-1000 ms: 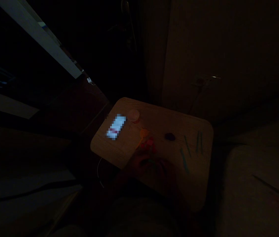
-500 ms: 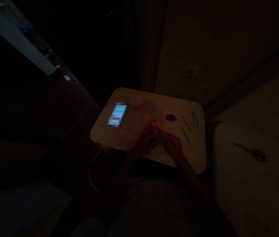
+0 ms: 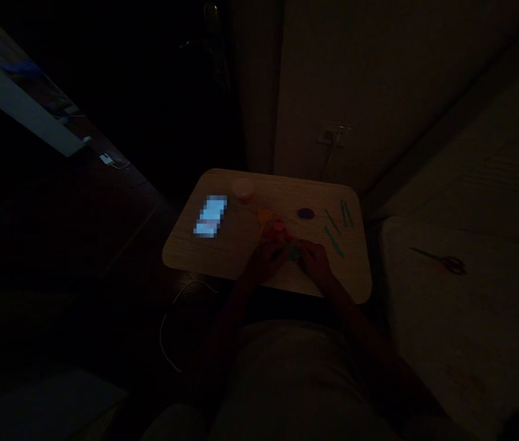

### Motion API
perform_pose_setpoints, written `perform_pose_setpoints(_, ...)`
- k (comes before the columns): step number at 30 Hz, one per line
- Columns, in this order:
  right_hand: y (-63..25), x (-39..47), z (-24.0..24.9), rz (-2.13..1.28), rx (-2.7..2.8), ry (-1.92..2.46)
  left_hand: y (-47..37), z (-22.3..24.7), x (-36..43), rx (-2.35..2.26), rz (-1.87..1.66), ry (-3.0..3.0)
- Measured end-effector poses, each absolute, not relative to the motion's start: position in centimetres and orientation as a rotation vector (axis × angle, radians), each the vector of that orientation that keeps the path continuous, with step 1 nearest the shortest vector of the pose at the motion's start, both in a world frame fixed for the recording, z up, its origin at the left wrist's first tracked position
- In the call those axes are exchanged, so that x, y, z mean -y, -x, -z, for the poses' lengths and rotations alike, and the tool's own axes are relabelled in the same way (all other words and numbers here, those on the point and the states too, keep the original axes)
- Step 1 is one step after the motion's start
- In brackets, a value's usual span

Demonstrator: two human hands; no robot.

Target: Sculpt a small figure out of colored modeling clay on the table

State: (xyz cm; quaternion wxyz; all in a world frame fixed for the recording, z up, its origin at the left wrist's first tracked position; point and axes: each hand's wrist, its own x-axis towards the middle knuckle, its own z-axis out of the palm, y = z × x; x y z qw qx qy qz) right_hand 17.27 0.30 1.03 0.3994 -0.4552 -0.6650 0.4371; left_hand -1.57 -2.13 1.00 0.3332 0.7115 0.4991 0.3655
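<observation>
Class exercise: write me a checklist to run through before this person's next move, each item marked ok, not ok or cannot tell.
1. Light good enough for fine detail: not ok; the picture is very dark.
2. Left hand and right hand together at the near side of the rounded, wood-grained table: ok.
3. Small green piece at the fingers: ok. Firmness of grip: cannot tell.
4. Thin blue-green strips apart from the hands, on the table's right: ok.
5. Dark purple oval piece apart from the hands: ok.
6. Dark-handled scissors on the table: not ok; they lie on the pale surface to its right.
</observation>
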Motion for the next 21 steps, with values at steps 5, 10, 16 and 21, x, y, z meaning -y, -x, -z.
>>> perform_pose_setpoints(5, -17.4, -0.2, -1.2, -1.129, 1.713, 1.090, 1.4, -0.8, 2.2, -1.341, -0.957, -1.873)
perform_pose_setpoints(10, -17.4, -0.2, -1.6, -1.203, 1.705, 1.007, 1.6, -1.2, 2.1, -1.323, -0.974, -1.851)
perform_pose_setpoints(16, -17.4, 0.2, -1.6, -1.121, 1.671, 1.041, 1.7, -1.5, 2.0, -1.319, -0.947, -1.831)
perform_pose_setpoints(21, -17.9, 2.2, -1.2, -0.859, 1.730, 1.227, 1.6, -1.8, 2.3, -1.350, -0.926, -1.827)
